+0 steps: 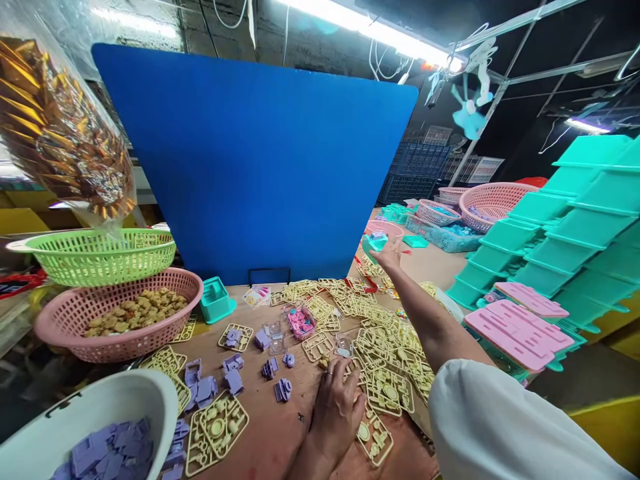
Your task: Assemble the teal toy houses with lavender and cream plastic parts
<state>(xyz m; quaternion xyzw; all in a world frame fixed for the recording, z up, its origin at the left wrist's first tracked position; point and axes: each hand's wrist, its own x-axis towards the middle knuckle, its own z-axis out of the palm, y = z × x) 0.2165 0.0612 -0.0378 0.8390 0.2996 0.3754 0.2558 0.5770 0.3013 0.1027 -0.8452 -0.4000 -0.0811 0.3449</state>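
Note:
My right hand (389, 255) is stretched out past the right edge of the blue board, fingers gripping a small teal plastic box (372, 245). Below, my left hand (338, 393) lies on the table with its fingers slightly bent and apart, beside a heap of pale yellow plastic part frames (395, 347). A small brownish piece (324, 362) lies at its fingertips, and a clear plastic piece (344, 345) sits just beyond. Left of that hand are small purple parts (283, 390) and a clear container of pink pieces (301, 321).
A tall blue board (260, 167) stands across the back. At left are a green basket (100, 257), a pink basket (65, 320) of brown pieces and a white bowl (165, 400) with purple parts. Stacked teal boxes (570, 220) and pink panels (520, 330) rise at right.

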